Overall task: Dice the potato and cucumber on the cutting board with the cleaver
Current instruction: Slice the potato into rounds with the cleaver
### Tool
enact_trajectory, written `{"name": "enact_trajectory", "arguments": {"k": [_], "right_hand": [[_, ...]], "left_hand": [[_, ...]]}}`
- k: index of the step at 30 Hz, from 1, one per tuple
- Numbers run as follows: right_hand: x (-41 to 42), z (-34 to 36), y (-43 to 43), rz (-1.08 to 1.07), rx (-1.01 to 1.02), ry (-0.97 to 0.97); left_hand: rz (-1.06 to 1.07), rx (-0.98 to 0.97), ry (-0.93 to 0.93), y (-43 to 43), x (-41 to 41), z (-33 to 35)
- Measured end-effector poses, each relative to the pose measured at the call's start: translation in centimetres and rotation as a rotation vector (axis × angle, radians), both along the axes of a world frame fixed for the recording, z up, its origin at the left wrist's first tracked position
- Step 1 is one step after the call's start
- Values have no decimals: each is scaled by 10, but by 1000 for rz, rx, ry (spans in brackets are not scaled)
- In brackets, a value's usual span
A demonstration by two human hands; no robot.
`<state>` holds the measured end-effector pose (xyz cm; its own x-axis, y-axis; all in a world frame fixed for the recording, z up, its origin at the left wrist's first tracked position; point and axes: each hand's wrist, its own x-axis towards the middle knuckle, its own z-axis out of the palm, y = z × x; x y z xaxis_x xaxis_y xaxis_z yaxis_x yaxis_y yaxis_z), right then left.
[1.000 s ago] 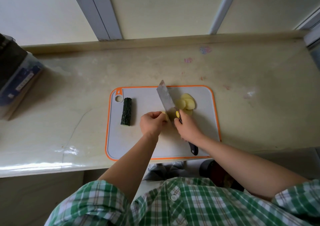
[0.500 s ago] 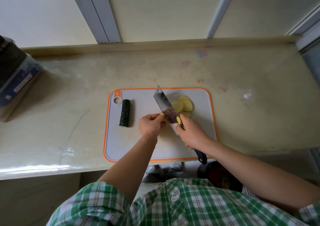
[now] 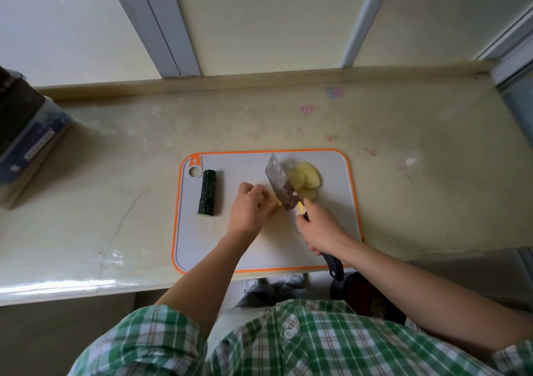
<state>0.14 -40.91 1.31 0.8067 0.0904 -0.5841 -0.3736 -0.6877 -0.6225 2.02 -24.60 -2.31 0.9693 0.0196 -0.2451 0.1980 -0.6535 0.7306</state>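
Observation:
A grey cutting board (image 3: 337, 202) with an orange rim lies on the counter. A dark green cucumber piece (image 3: 207, 193) rests near its left edge. Several pale potato slices (image 3: 305, 177) are stacked at the board's upper right. My right hand (image 3: 320, 227) grips the cleaver (image 3: 281, 184) by its black handle, blade angled toward the far side, beside the slices. My left hand (image 3: 249, 208) has curled fingers holding a small potato piece (image 3: 277, 202) against the blade's left face; most of that piece is hidden.
The beige counter (image 3: 418, 197) ends in a front edge just below the board. A dark box with a blue label (image 3: 26, 142) stands at the far left. A raised ledge and window frame run along the back.
The cleaver has drawn back a little toward me along the potato piece, its handle now past the board's front edge. My left hand stays on the potato piece.

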Motion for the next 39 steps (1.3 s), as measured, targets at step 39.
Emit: {"name": "enact_trajectory", "arguments": {"k": [39], "right_hand": [[16,2,29,334,-205,-274]], "left_hand": [[796,-569,271,-19,3,3]]}}
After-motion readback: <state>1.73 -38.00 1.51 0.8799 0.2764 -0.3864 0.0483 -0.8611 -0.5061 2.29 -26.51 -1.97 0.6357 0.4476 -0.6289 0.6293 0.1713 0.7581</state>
